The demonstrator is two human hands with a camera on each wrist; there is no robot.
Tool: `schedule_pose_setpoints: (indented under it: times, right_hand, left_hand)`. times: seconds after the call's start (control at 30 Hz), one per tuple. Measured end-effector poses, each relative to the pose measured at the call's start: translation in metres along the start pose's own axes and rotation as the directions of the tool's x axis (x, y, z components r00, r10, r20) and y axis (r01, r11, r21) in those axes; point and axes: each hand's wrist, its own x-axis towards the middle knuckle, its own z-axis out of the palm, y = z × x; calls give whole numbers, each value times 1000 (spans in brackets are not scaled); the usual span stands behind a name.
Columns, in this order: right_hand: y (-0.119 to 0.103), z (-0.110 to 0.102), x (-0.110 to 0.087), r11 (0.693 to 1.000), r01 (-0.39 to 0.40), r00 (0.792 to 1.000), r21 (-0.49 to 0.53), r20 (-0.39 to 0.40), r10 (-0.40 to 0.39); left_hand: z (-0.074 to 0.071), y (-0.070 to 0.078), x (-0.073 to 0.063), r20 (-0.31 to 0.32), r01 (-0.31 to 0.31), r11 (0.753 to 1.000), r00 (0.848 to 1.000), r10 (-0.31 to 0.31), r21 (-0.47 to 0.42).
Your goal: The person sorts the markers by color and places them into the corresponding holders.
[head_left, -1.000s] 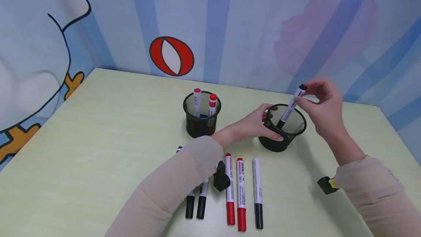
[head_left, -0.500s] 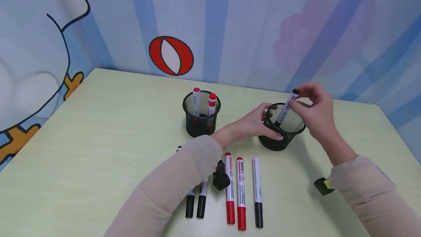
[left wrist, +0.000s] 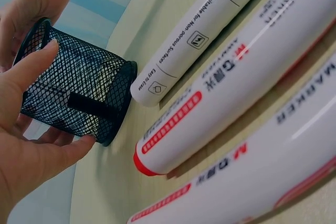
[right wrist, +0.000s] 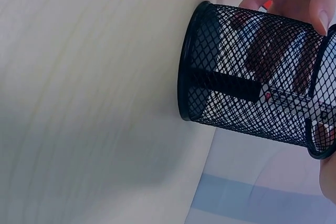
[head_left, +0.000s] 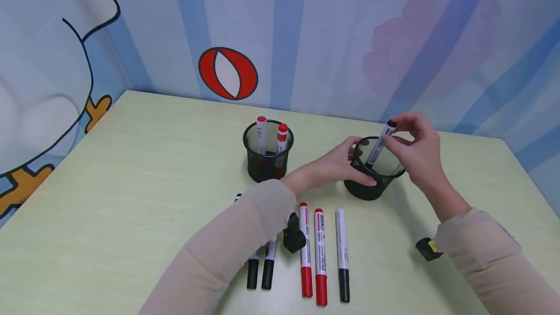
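My left hand (head_left: 337,163) holds a black mesh pen cup (head_left: 366,191) at the right, thumb in front and fingers around its far side. The cup tilts slightly in the head view. Between thumb and fingers my right hand (head_left: 421,152) pinches the upper end of a black whiteboard marker (head_left: 379,149), whose lower part is inside this cup. Through the mesh in the right wrist view, the marker's black end (right wrist: 226,85) shows near the cup's bottom. My left thumb and fingers (left wrist: 58,156) touch the mesh wall in the left wrist view.
Another black mesh cup (head_left: 267,169) stands to the left with two red markers inside. Two red markers (head_left: 321,256) and a black marker (head_left: 343,256) lie on the table (head_left: 131,183). More black markers (head_left: 268,274) are partly under my left sleeve. A patterned wall stands behind.
My right hand has moved left and slightly down, bringing the black marker lower into the mesh cup. The left hand keeps its hold on the cup in the same place.
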Motion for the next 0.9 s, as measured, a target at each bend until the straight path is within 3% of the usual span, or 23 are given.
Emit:
schedule_pose_setpoints:
  times: [0.6, 0.9]
  right_hand:
    - [-4, -1, -1, 1000, -9, 999, -22, -32, 8]
    - [-5, -11, -3, 1000, -8, 998, -15, -55, 7]
  left_hand:
    - [-1, 1, -1, -1, 9, 1000, 1000, -9, 13]
    - [2, 1, 0, -12, 7, 1000, 1000, -7, 4]
